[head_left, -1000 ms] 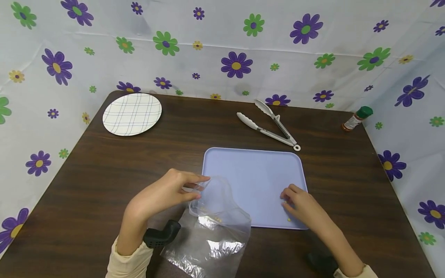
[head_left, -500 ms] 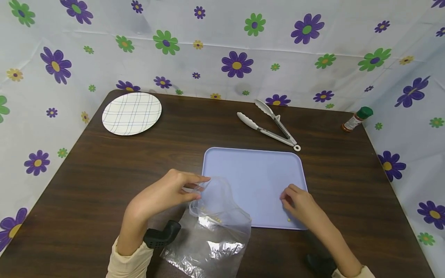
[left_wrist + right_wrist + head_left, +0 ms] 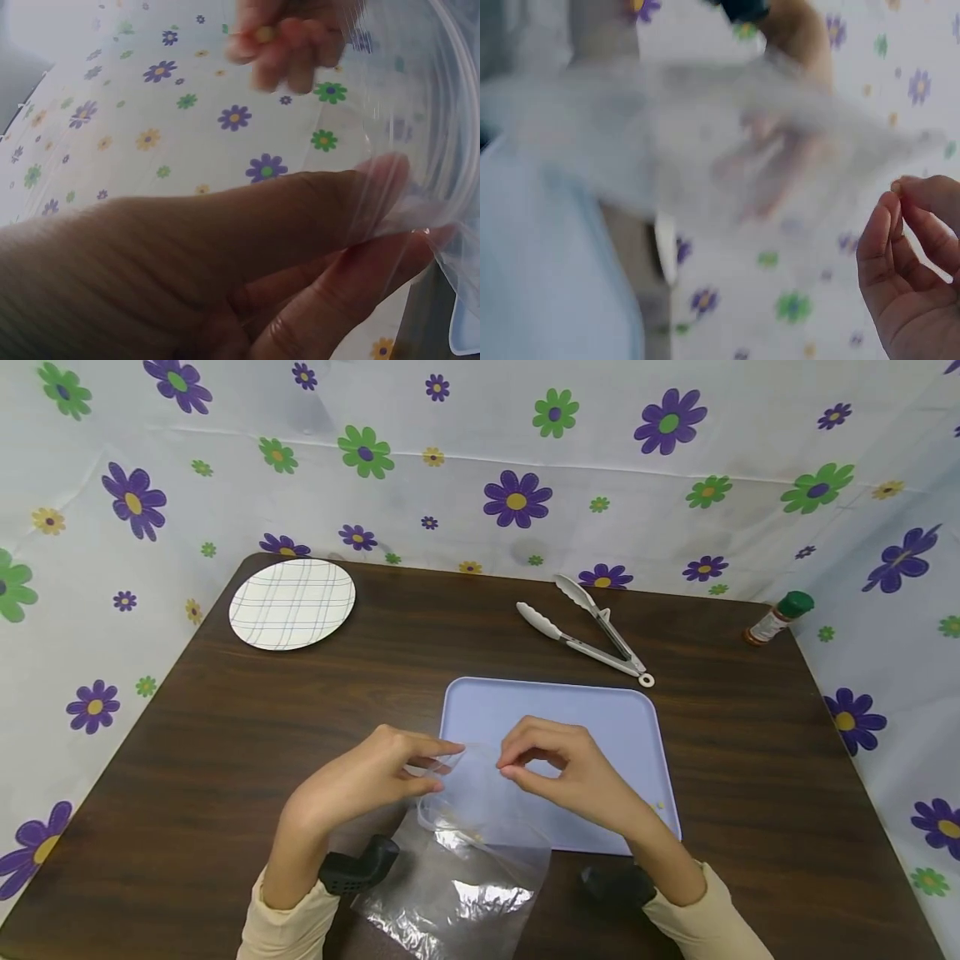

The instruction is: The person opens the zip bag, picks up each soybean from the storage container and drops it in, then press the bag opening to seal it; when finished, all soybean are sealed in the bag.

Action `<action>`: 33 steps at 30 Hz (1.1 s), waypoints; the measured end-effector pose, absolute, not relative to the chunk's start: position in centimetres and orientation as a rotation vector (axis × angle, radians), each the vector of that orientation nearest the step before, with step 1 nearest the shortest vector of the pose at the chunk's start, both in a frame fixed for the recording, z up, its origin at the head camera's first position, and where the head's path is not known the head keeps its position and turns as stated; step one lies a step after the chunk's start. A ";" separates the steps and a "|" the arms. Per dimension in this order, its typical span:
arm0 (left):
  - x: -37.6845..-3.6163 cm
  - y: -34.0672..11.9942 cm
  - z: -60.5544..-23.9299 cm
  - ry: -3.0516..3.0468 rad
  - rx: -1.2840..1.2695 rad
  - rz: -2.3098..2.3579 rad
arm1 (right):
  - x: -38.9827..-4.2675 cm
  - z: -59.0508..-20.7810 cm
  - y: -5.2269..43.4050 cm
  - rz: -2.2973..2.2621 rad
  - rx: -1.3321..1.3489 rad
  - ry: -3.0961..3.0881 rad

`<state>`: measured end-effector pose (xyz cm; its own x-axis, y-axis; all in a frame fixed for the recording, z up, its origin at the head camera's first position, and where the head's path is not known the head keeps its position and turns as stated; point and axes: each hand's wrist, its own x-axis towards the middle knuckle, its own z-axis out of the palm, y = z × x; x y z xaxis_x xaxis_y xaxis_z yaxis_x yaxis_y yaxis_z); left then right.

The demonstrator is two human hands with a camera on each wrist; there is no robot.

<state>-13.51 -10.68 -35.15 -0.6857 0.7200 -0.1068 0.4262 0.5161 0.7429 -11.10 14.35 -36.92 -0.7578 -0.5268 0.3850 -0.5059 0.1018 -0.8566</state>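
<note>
At the near-left part of the lavender tray [image 3: 555, 710], my left hand [image 3: 375, 772] holds up the mouth of a clear plastic bag [image 3: 465, 902]. Its thumb and fingers are at the bag's rim, seen close in the left wrist view. The rest of the bag lies toward the table's near side, with a few small yellow bits [image 3: 476, 837] inside. My right hand [image 3: 573, 768] is over the tray beside the bag's mouth, pinching a small yellow piece [image 3: 264, 34] between thumb and fingertips. Another small yellow piece [image 3: 661, 805] lies near the tray's right edge.
Beyond the tray lie spread tongs [image 3: 592, 639]. A white plate [image 3: 292, 604] with a checked pattern sits at the back left of the brown table [image 3: 187, 760]. Toward the back right is a green-capped spice bottle [image 3: 778, 617]. Flowered cloth [image 3: 457, 435] hangs behind.
My right hand has left the tray's right side and moved left to the bag's mouth, carrying the yellow piece. My left hand has kept its hold on the bag.
</note>
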 end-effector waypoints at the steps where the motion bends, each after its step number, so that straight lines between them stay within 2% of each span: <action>1: -13.5 -10.7 -35.2 2.360 0.948 0.991 | -11.2 -36.6 13.6 -1.758 -1.154 2.310; 5: -13.5 -10.5 -35.1 2.386 0.974 0.966 | -11.5 -36.0 11.4 -1.656 -1.327 2.324; 10: -13.5 -10.6 -35.1 2.396 0.977 0.966 | -11.6 -36.4 11.4 -1.692 -1.272 2.305; 17: -13.3 -11.0 -35.1 2.385 0.936 0.984 | -10.8 -39.0 17.2 -1.765 -0.830 2.447; 21: -13.1 -11.2 -35.1 2.368 0.915 0.998 | -9.0 -41.8 21.6 -1.558 -0.591 2.718; 25: -13.0 -11.3 -35.0 2.380 0.914 1.005 | -6.8 -44.0 25.0 -1.293 -0.485 2.924; 33: -13.0 -11.2 -34.8 2.380 0.928 1.025 | -4.9 -46.0 27.8 -1.254 -0.271 3.018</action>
